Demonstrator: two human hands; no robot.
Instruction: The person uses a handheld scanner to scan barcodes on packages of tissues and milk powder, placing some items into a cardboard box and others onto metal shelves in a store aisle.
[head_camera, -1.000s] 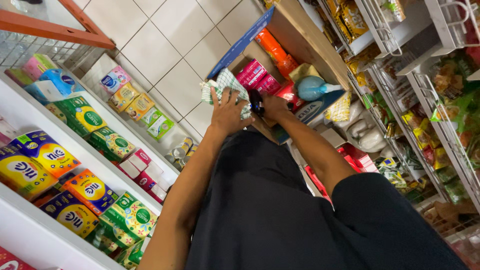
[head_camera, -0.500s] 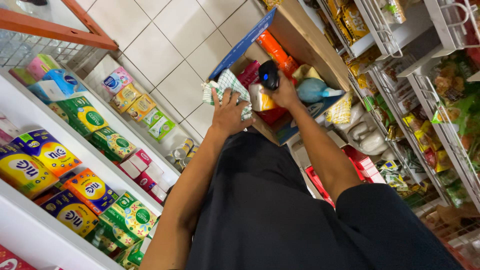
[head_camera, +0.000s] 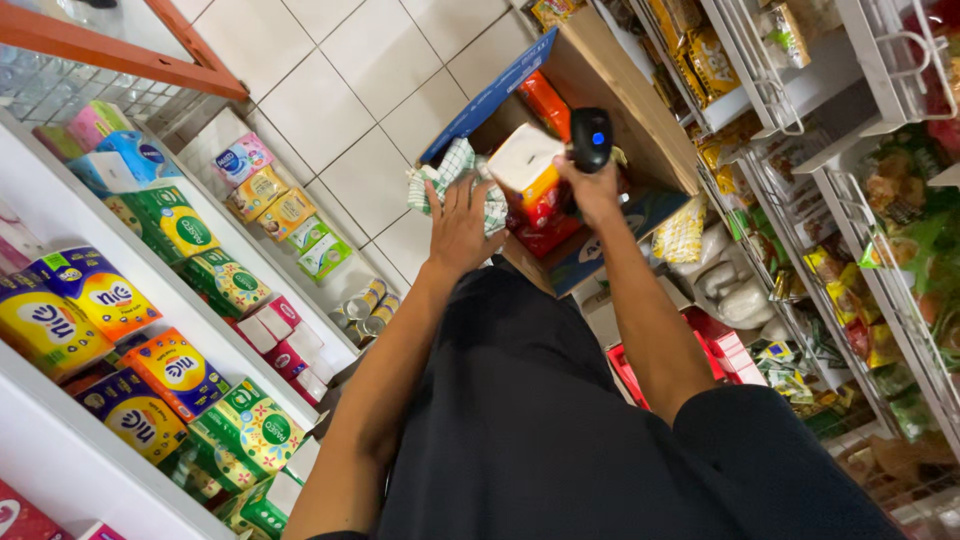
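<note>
Scanner (head_camera: 591, 138) now raised in our right hand (head_camera: 592, 188), gripped above the carton's packets (head_camera: 535, 195); left hand (head_camera: 462, 222) spread flat on checked cloth (head_camera: 455, 172), unmoved.

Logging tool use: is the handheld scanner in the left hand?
No, the black handheld scanner sits in the right hand; the left hand presses a checked cloth.

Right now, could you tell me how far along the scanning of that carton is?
Done: cannot tell. In hand: the right hand aims a black scanner at a white-and-orange pack; the left hand presses a checked cloth. Left: red packs remain in the cardboard carton.
</note>
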